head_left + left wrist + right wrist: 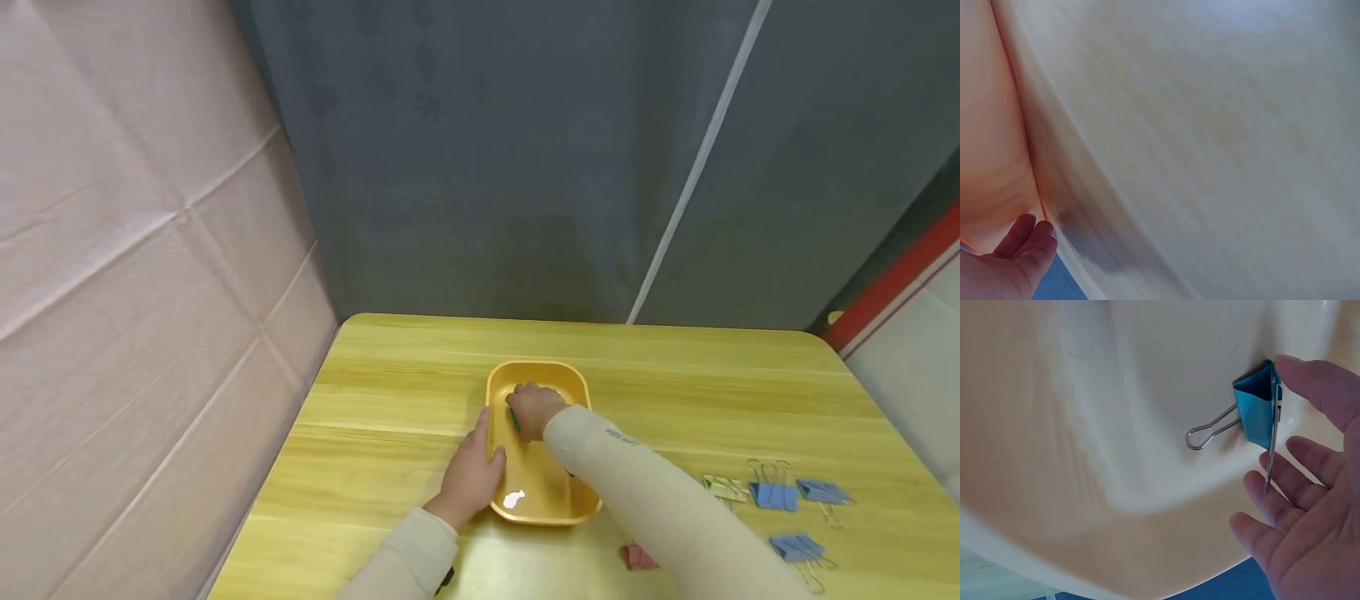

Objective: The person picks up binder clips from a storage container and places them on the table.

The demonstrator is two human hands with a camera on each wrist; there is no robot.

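A teal binder clip (pixel 1255 412) stands on the floor of a yellow-orange plastic basin (pixel 536 483). My right hand (pixel 534 408) reaches down into the basin and pinches this clip, the thumb at its top edge and the fingertips by one wire handle in the right wrist view. The other wire handle points away from the palm. At the basin's left side, my left hand (pixel 472 473) holds the rim, thumb over the edge. In the left wrist view its fingertips (pixel 1034 240) lie against the basin's outer wall.
Several blue binder clips (pixel 775 496), a yellow-green clip (pixel 724 487) and a red clip (pixel 638 557) lie on the wood-grain table (pixel 390 400) at the right, the red one partly behind my sleeve. A dark grey curtain (pixel 480 167) hangs behind the table; a pale pink sheet (pixel 150 275) hangs at the left.
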